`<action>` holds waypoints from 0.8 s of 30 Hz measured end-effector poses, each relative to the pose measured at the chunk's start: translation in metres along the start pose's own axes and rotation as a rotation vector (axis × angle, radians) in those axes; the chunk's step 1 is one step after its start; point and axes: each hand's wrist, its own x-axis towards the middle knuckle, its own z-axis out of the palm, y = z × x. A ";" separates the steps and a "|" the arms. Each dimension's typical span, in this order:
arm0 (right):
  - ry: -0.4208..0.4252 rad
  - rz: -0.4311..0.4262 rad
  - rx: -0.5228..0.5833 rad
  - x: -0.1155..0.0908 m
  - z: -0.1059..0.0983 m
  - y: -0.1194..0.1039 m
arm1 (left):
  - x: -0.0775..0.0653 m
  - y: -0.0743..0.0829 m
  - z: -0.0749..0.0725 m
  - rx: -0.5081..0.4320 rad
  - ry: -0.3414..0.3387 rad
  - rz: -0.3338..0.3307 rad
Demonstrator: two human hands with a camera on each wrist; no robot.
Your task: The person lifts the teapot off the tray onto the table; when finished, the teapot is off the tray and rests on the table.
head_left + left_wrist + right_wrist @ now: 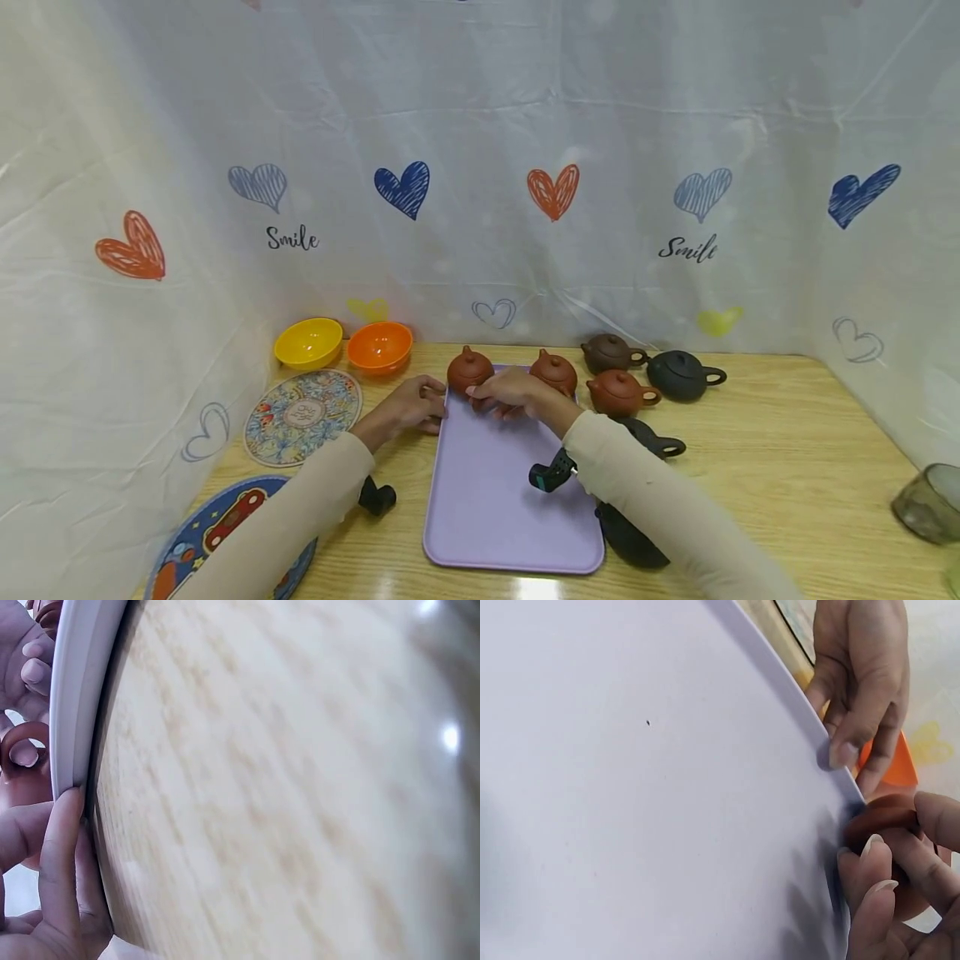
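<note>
A lilac tray (502,508) lies on the wooden table. My left hand (412,404) pinches its left rim near the far corner; in the right wrist view the thumb (846,754) is over the rim. At that corner sits a reddish-brown teapot (468,371), spout away from me. My right hand (519,390) reaches across the tray and grips this teapot's handle (881,819), a finger hooked through the loop. Another reddish-brown teapot (553,372) stands at the tray's far right corner, partly behind my right wrist.
Right of the tray stand a dark brown teapot (609,353), a reddish teapot (618,393) and several black ones (677,375), some partly under my right arm. Yellow (309,343) and orange bowls (380,347) and round mats (300,417) lie left. A glass (930,502) stands far right.
</note>
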 end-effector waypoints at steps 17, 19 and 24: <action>-0.010 -0.047 0.051 0.001 0.003 0.001 | -0.001 0.001 0.002 0.001 0.006 0.006; 0.004 -0.061 0.073 0.000 0.001 0.002 | 0.000 0.001 0.002 0.005 0.010 0.005; 0.025 -0.075 0.099 -0.002 -0.003 0.003 | 0.000 0.000 0.001 0.013 0.010 0.003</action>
